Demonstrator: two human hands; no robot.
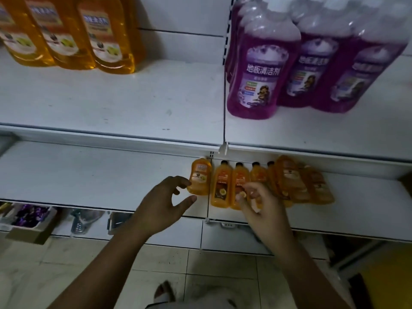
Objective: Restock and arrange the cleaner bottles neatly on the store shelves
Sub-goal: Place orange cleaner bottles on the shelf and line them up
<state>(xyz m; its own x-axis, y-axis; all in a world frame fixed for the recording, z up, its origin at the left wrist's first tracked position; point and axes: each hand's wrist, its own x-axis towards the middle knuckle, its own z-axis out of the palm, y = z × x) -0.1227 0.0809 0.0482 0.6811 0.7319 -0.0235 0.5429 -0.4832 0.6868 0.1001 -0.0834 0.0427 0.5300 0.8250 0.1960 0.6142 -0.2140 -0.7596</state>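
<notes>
White lower shelf carries orange bottles midway along. Left hand hangs released beside the end bottle; right hand touches the row, grasp unclear. Full, slick plastic: likely hefty, grip mid-body.

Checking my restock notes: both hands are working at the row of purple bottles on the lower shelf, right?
No: that row on the lower shelf is orange, not purple. The head view shows the left hand and right hand at the orange bottles; the purple bottles stand on the upper shelf.
</notes>
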